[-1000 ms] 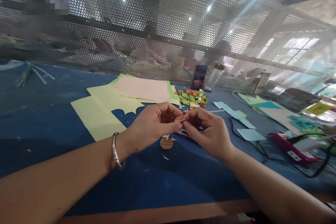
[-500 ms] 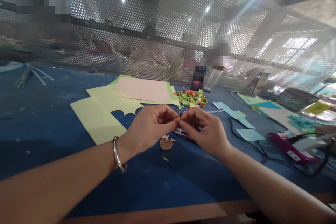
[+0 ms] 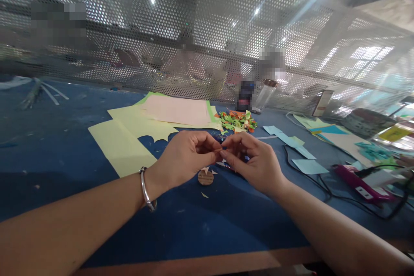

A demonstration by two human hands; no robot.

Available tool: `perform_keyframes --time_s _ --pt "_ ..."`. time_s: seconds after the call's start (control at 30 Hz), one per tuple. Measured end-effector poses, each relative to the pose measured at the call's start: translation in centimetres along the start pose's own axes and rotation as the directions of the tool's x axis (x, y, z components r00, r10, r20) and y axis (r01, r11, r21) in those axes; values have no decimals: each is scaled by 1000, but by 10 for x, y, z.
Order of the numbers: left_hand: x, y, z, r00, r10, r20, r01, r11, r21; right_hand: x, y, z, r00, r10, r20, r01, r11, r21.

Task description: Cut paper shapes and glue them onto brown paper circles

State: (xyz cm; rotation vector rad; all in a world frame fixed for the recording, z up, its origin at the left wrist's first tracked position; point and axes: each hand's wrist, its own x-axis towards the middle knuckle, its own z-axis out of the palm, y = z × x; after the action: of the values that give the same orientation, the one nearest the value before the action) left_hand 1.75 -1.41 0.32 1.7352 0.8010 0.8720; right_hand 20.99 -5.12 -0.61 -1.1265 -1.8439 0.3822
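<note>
My left hand (image 3: 186, 155) and my right hand (image 3: 254, 155) meet over the middle of the table, fingertips pinched and almost touching. Between them is something small and thin that I cannot make out, perhaps a scrap of paper. Just below the fingers a round brown disc (image 3: 205, 178) lies on the blue table, with small pale pink paper pieces (image 3: 206, 170) at its upper edge. A tiny yellowish paper sliver (image 3: 205, 195) rests nearer to me. Partly hidden behind my right hand are shiny dark items I cannot identify.
Yellow sheets (image 3: 129, 148) and a pink sheet (image 3: 176, 110) lie behind my left hand. Beyond my right hand is a pile of green and orange paper curls (image 3: 237, 120). Light blue paper pieces (image 3: 309, 166), a black cable (image 3: 326, 192) and a magenta power strip (image 3: 359, 183) lie right. A perforated metal screen (image 3: 220, 21) stands behind.
Both hands stay in nearly the same pinching pose, with only slight finger movement. The whole view has shifted a little.
</note>
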Motion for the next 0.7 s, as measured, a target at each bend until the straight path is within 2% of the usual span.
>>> perform_keyframes --time_s 0.17,0.3,0.47,0.7 --pt "0 -1 -1 1000 -17 -3 17 998 58 -3 2 1 997 -82 -7 81 993 -90" --pt "-2 0 -2 1000 5 -7 -5 999 36 -4 1 2 995 -99 2 99 990 -104" --pt "-3 1 -3 999 38 18 -37 999 -20 -1 -1 3 998 -68 7 69 996 -59" --pt "-3 0 -2 998 58 24 -58 998 13 0 0 0 996 34 82 -34 999 -4"
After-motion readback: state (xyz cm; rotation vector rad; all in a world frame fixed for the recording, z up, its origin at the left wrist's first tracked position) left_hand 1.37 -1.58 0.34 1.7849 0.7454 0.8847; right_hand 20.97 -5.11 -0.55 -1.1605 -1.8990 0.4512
